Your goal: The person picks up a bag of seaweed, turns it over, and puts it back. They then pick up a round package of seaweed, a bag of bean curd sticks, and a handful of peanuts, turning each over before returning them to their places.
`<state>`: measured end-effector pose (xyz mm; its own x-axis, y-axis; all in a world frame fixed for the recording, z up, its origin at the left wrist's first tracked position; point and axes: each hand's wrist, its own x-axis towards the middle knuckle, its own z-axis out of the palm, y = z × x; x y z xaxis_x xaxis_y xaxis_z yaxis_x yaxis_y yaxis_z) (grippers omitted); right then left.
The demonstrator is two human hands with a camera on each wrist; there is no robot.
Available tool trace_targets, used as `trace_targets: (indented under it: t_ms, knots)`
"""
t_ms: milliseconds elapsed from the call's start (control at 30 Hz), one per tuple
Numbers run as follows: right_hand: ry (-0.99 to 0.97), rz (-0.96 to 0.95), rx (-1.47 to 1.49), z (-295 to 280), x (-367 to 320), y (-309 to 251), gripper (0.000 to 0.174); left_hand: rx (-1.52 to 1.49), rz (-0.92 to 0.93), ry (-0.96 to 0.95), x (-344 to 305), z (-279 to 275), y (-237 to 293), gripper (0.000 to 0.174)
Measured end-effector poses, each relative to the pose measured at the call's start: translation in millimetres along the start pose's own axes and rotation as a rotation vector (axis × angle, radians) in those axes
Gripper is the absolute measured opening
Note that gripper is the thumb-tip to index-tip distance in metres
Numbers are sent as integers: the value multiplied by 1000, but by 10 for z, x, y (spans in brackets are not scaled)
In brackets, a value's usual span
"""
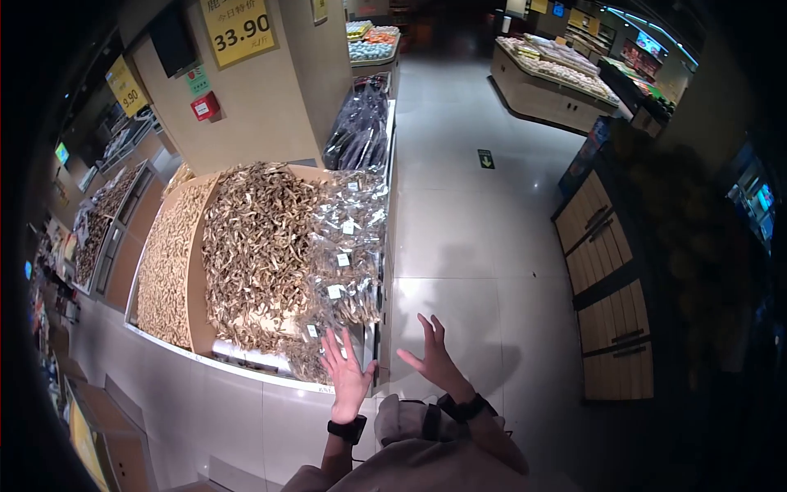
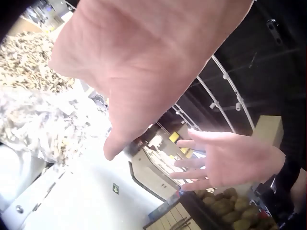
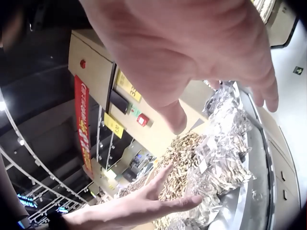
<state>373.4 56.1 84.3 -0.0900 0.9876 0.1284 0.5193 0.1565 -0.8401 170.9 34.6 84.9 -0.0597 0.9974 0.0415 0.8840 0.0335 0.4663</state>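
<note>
My left hand (image 1: 348, 380) is raised over the near right corner of a display bin, fingers spread and holding nothing. Just to its right, my right hand (image 1: 434, 358) hovers above the floor beside the bin, thumb and fingers apart, also with nothing in it. Clear plastic bags (image 1: 348, 238) with white labels line the bin's right side, nearest to the left hand. Left of them lies a heap of loose brown dried mushrooms (image 1: 258, 238). In the left wrist view the right hand (image 2: 235, 160) shows its palm with fingers extended.
Pale peanut-like goods (image 1: 168, 271) fill the bin's left section, behind a wooden divider (image 1: 199, 271). A pillar with a yellow price sign (image 1: 238, 31) rises behind. Dark bagged goods (image 1: 361, 127) lie farther back. A slatted wooden stand (image 1: 611, 287) borders the aisle's right side.
</note>
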Motion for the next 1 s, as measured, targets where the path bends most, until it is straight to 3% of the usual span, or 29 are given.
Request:
trace_targets:
  t_ms: [67, 133, 200, 433, 600, 700, 1000]
  knots:
    - [-22, -39, 43, -6, 216, -98, 89, 20, -138, 8, -47, 35, -118, 109]
    - [-72, -81, -266, -74, 389, -233, 91, 48, -154, 35, -61, 94, -212, 115]
    - [-172, -28, -262, -105, 554, -265, 92, -81, -237, -9, -24, 122, -145, 123]
    - [-308, -2, -181, -398, 1312, 150, 99, 46, -305, -79, 695, 385, 412, 139]
    - [-315, -106, -324, -1037, 2209, 323, 98, -27, -205, 37, 1551, 357, 997, 134]
    - [-191, -150, -380, -1288, 2673, 434, 96, 47, -173, 98, 2065, 377, 1300, 131]
    - [-243, -162, -390, -1405, 3479, 802, 96, 104, -251, 109, 2931, 571, 1721, 120]
